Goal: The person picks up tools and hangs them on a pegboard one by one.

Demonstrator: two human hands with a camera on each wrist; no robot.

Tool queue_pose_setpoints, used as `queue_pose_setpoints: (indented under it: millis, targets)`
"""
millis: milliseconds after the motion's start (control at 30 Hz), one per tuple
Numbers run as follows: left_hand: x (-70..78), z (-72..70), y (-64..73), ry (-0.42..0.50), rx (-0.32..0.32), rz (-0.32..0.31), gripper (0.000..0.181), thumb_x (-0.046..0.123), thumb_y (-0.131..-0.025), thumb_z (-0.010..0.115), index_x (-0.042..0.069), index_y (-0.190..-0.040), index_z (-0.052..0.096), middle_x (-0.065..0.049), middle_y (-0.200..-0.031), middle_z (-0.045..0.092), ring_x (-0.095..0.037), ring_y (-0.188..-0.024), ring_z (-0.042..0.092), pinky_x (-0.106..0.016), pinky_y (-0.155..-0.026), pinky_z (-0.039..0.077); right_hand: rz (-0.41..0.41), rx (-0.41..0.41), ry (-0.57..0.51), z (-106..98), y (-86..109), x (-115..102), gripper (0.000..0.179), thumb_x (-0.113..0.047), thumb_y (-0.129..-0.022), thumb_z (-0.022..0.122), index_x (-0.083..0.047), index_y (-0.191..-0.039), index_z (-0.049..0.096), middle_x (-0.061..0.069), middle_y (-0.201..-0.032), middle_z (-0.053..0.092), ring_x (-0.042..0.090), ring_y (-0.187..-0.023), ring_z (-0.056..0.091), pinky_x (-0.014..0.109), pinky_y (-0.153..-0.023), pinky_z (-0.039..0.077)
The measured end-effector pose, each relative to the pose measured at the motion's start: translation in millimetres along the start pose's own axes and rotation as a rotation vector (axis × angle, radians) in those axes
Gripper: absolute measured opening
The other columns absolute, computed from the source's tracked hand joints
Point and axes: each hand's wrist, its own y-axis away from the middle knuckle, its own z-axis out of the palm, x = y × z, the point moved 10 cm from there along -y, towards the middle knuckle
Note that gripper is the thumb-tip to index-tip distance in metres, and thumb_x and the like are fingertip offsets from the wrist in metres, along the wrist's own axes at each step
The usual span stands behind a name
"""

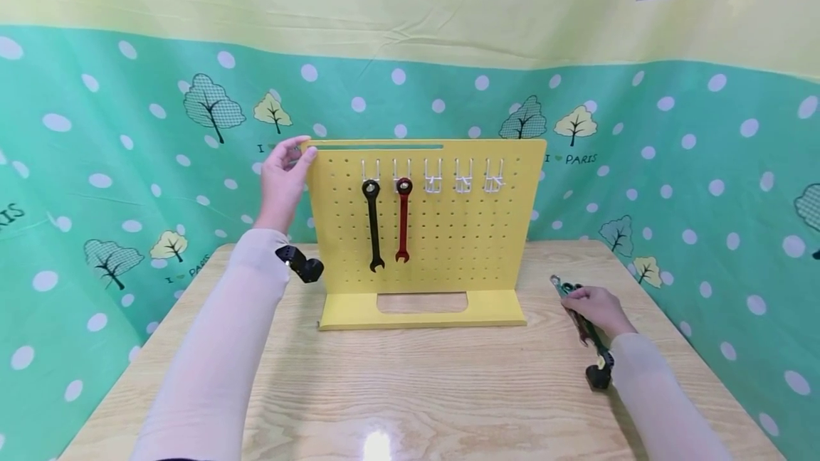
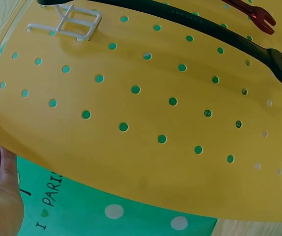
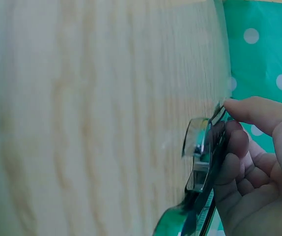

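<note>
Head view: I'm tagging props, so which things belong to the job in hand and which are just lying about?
Job:
board, held by left hand
hooks
black wrench, hung
red wrench, hung
green wrench, pinched by right hand
other wrenches beside it

Just around:
backdrop
table
wrist cameras

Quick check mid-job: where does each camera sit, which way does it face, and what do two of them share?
Head: worn on the head, looking forward and down at the yellow pegboard and table; the left hand and right hand both show.
Left wrist: on the left wrist, looking across the pegboard's front; part of the left hand shows lower left.
Right wrist: on the right wrist, facing the table; the right hand shows at right, pinching a green wrench.
Shared: head and left wrist both show the pegboard, black wrench and red wrench.
</note>
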Motion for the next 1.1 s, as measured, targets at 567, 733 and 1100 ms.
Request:
queue_pose_setpoints:
  millis: [567,733,1100]
  targets:
    - [1.5,-2.2,0.9,-0.01,0.005,0.003,0.038,0.038,-0.095,0.068,0.021,-0.129,0.065,0.0,-0.112,0.063,-0.014,-0.098,0.057,-0.026,-0.077,0.05,0.024,-0.012,0.084,2,-5.5,-9,0.036,-0.033,-0.089,0.073,-0.007,-0.067,0.062,0.004,-0.072,0.058,0.022,-0.067,0.051,0.034,-0.058,0.044]
    - [1.2,-1.3,1.5,-0.004,0.0,0.0,0.039,0.038,-0.095,0.068,0.021,-0.13,0.065,0.0,-0.113,0.063,-0.014,-0.098,0.057,-0.025,-0.077,0.049,0.037,-0.023,0.044,3,-7.2,-3,0.039,-0.035,-0.089,0.072,-0.011,-0.063,0.056,-0.002,-0.061,0.045,0.018,-0.06,0.041,0.032,-0.054,0.037]
    - [1.1,-0.2,1.5,-0.012,-0.002,-0.009,0.04,0.038,-0.096,0.067,0.02,-0.132,0.063,0.0,-0.114,0.062,-0.014,-0.1,0.056,-0.028,-0.084,0.049,-0.019,-0.01,0.044,-1,-3.0,-3,0.034,-0.032,-0.095,0.069,0.001,-0.099,0.074,0.015,-0.104,0.067,0.029,-0.091,0.057,0.042,-0.077,0.048]
